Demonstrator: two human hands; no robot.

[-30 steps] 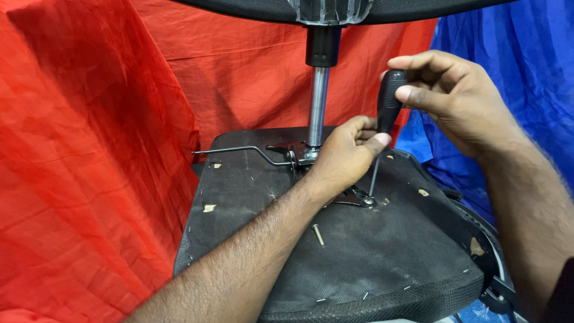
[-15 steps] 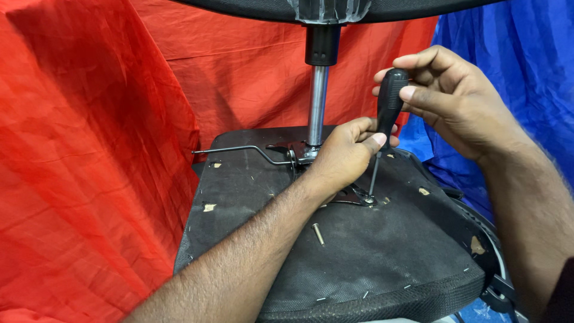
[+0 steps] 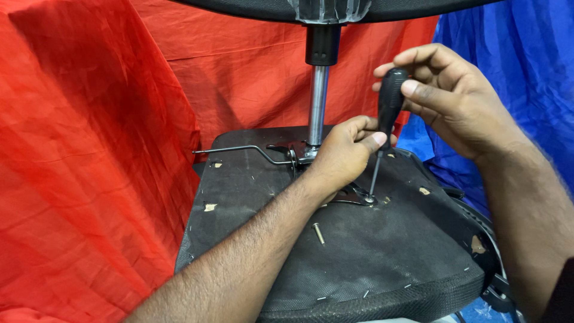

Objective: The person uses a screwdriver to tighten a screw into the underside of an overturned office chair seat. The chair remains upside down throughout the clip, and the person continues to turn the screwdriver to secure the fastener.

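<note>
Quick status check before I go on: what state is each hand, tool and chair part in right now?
Right hand: gripping the screwdriver handle from above.
Screwdriver: near upright, tip down at the metal plate.
Left hand: resting on the mechanism, fingertips steadying the screwdriver shaft.
Metal plate: flat against the seat underside.
Chair seat: upturned, underside facing up.
Loose screw: lying flat on the seat.
Lever: sticking out sideways.

The black screwdriver handle (image 3: 390, 101) looks smooth, slightly glossy plastic, its thin shaft bare metal. The upturned black seat underside (image 3: 382, 251) is rough, matt fabric. The chrome gas-lift column (image 3: 317, 104) shines. The red cloth backdrop (image 3: 89, 167) is creased and matt.
</note>
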